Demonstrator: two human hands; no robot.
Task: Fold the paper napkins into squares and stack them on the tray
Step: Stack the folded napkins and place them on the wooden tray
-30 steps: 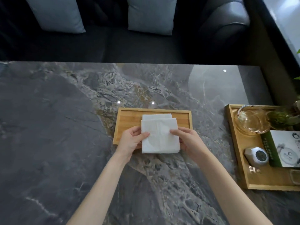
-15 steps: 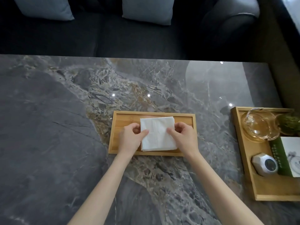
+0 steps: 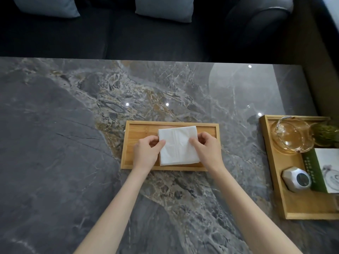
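A white folded napkin (image 3: 177,146) lies square on the shallow wooden tray (image 3: 138,133) in the middle of the marble table. It covers whatever is stacked beneath it. My left hand (image 3: 146,153) pinches the napkin's left edge between thumb and fingers. My right hand (image 3: 206,149) pinches its right edge the same way. Both hands rest over the tray.
A second, larger wooden tray (image 3: 275,180) stands at the right table edge with a glass pitcher (image 3: 290,135), a green plant, a small white clock (image 3: 296,178) and a green-and-white card. A dark sofa with pale cushions (image 3: 165,7) runs behind the table.
The napkin was held over the tray's near rim above another folded one; it has moved away from me and now lies on the tray, covering the lower one. Both hands went with it.
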